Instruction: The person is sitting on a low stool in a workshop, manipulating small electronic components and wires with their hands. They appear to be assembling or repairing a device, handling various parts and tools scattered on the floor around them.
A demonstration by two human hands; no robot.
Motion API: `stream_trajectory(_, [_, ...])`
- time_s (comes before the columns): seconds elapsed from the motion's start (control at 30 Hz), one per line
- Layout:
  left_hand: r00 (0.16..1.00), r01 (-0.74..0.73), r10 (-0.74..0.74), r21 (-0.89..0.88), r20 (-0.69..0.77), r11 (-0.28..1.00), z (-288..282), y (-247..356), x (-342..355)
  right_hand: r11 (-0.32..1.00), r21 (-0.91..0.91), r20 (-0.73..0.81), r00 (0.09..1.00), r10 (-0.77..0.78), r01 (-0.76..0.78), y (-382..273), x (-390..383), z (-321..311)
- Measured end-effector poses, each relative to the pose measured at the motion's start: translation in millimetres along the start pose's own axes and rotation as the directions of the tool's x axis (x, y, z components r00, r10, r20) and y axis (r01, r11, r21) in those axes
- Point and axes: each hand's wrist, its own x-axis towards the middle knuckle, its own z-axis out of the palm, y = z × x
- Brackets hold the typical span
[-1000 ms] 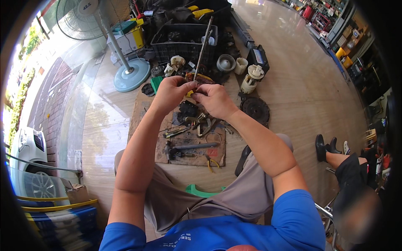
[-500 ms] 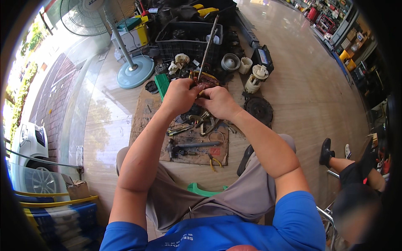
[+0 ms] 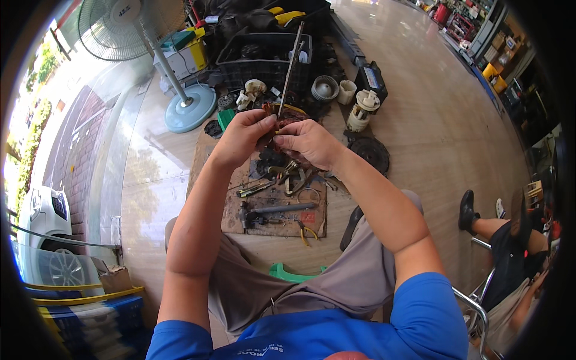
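Our black crate (image 3: 249, 75) holds dark parts (image 3: 253, 51) and one white piece (image 3: 302, 57); a white cup (image 3: 346, 93) stands beyond it to the right, its inside too small to read. Our left hand (image 3: 247, 135) and right hand (image 3: 307, 144) meet above the far end of the cardboard (image 3: 233, 223). On each, thumb and fingertips are together; we cannot tell exactly what they clamp. The reddish part (image 3: 293, 122) is right at our fingertips, partly hidden, with one long rod (image 3: 292, 72) rising beside it. The cardboard's near edge lies just before our knees, and pale floor (image 3: 438, 120) spreads wide to our right. We count one hammer (image 3: 282, 208), one pair of yellow-handled pliers (image 3: 308, 234), one dark disc (image 3: 369, 155) and one fan (image 3: 191, 109).
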Motion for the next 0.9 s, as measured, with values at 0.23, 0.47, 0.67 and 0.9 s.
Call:
stream_trajectory(0.23, [0.998, 0.045, -0.046, 0.004, 0.054, 0.999, -6, 0, 5, 0.968, -0.202, -0.068, 0.983, -0.168, 0.152, 18, 11, -1])
stream_trajectory(0.47, [0.978, -0.015, 0.12, 0.521, -0.17, 0.853, 19, 4, 1, 0.858, -0.498, -0.181, 0.953, -0.242, 0.123, 28, 15, 3])
stream_trajectory(0.67, [0.997, -0.041, 0.049, 0.144, -0.056, 0.989, 8, 7, -3, 0.992, -0.034, -0.024, 0.992, -0.121, 0.12, 16, 8, -3])
stream_trajectory(0.9, [0.989, -0.146, 0.146, -0.013, 0.011, 0.989, -1, -7, 1, 0.991, -0.107, -0.017, 0.996, -0.085, 0.083, 8, 6, -1])
